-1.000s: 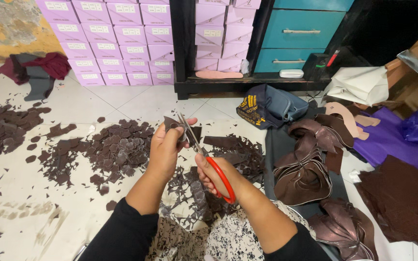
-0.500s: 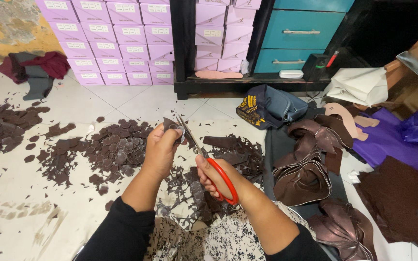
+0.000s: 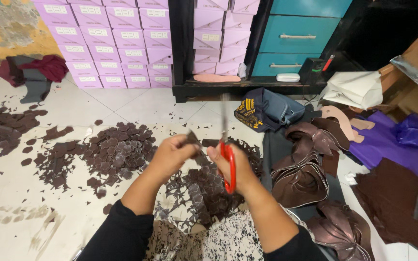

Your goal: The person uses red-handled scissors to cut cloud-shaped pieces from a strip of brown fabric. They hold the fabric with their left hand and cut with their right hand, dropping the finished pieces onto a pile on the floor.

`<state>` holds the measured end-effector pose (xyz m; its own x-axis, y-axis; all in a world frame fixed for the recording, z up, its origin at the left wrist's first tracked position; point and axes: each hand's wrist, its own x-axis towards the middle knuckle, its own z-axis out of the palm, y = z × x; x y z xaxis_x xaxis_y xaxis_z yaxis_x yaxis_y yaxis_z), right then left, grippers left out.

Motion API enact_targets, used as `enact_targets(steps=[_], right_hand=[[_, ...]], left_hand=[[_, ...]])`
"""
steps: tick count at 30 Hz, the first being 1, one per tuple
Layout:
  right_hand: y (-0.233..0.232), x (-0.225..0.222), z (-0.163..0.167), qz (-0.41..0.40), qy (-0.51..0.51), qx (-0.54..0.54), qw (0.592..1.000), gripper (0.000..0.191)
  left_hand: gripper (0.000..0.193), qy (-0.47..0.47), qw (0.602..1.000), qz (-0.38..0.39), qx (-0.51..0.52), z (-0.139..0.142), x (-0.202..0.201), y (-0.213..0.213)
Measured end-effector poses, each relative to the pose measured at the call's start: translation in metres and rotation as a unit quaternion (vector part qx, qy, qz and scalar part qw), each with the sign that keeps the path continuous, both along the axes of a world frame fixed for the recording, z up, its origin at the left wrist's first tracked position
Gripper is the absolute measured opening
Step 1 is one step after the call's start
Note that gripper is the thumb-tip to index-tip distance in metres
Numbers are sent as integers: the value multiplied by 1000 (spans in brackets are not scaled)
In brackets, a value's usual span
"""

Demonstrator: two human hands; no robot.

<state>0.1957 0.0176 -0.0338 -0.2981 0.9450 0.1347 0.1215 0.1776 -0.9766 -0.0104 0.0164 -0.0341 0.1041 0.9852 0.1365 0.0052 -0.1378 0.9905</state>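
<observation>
Bright, even light; scissors (image 3: 227, 145) blades motion-blurred, edges slightly warped.

White tiled floor (image 3: 88, 106), stacked lilac boxes (image 3: 107, 43) against a yellow wall (image 3: 6, 29), black shelf (image 3: 247, 87), teal drawers (image 3: 301, 36)

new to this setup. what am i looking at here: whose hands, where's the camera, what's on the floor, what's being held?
No machine here: a person works with two bare hands, and one camera on their head looks down at them. The left hand pinches a small dark brown piece of thin material. The right hand has its grip through the red handles of a pair of scissors, blades pointing up and blurred. On the white tiled floor lie piles of dark brown cut pieces. To the right are folded brown leather sheets and a purple cloth. At the back stand stacked lilac boxes and a teal drawer unit.
</observation>
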Motion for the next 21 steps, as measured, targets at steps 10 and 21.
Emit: enact_targets(steps=[10, 21], right_hand=[[19, 1, -27, 46, 136, 2, 990, 22], [22, 6, -13, -52, 219, -36, 974, 21]], left_hand=[[15, 29, 991, -85, -98, -6, 15, -4], [20, 69, 996, 1, -63, -15, 6, 1]])
